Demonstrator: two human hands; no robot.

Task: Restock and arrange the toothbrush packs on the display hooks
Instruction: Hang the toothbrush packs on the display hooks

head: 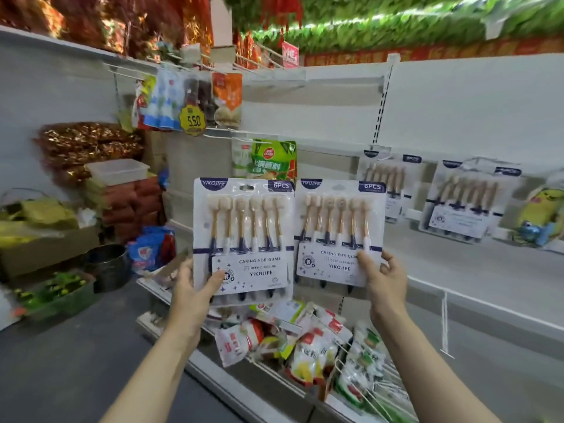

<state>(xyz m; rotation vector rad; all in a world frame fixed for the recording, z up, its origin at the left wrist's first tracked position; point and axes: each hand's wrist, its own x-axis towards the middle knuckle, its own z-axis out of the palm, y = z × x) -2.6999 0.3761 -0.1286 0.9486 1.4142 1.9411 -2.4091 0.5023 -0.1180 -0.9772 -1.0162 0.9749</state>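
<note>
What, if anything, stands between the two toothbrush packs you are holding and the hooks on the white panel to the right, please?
Nothing visible does. The left hand and right hand each hold a white six-piece toothbrush pack in open air; identical hung packs sit beyond on the white back panel.

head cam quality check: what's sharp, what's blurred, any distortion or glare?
Head view: the two held toothbrush packs, left pack and right pack, are sharp, print legible; the left hand and right hand are fairly crisp. Hung packs on the right are smeared. Wide-angle bending curves the shelf edge. No strong glare; lighting is even and soft.
</note>
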